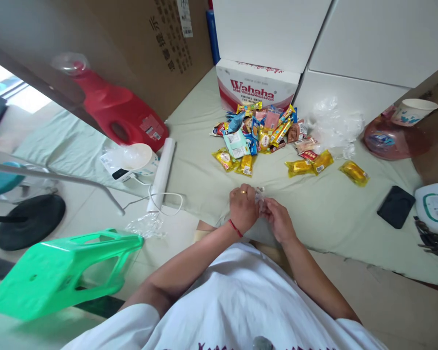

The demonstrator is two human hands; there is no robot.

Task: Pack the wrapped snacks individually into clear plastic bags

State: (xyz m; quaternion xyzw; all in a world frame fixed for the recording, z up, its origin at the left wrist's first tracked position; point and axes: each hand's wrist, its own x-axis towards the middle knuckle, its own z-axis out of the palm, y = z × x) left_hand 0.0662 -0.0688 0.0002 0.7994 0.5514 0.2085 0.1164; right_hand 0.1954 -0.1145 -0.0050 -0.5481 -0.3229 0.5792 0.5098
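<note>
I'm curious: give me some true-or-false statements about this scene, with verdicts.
1. The left hand and right hand meet at some clear plastic. True.
2. The red band circles the right wrist. False: it is on the left.
3. The Wahaha box stands behind the snack pile. True.
4. The red jug is right of the snack pile. False: it is to its left.
5. The stool is red. False: it is green.

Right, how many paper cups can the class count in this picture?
2: one paper cup on the left, beside the red jug; another paper cup on the far right, by the pinkish see-through container. No others show.
</note>
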